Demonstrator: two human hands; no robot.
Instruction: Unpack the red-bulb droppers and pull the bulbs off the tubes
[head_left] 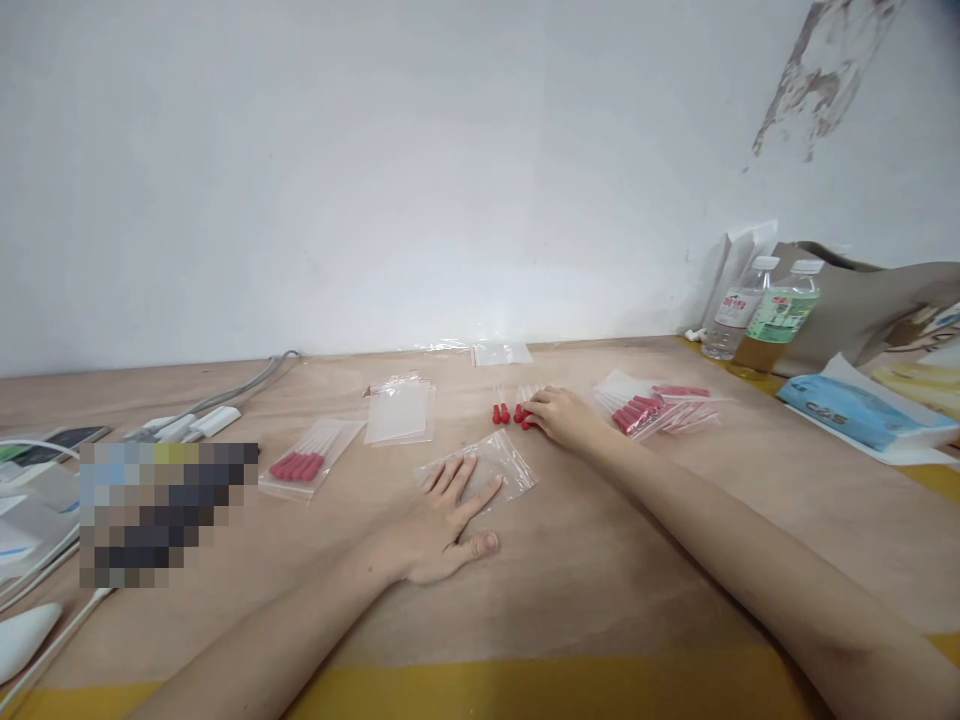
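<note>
My left hand [442, 520] lies flat with its fingers spread, pressing on a clear plastic zip bag [510, 468] on the table. Farther off, my right hand [564, 415] has its fingers bent down onto red-bulbed droppers [519, 412] with thin clear stems, closed around at least one. Just left of it lie a pair of similar droppers [500, 413]. A stack of clear bags [400, 410] sits beyond my left hand. To the left is a bag of droppers [298, 465], and several filled bags [637, 410] overlap to the right of my right hand.
Two bottles [780, 310] and a blue tissue pack [855, 410] stand at the right, beside a grey bag [870, 300]. Cables and white chargers [199, 425] crowd the left side, near a blurred-out patch [161, 510]. Another clear bag [501, 353] lies by the wall.
</note>
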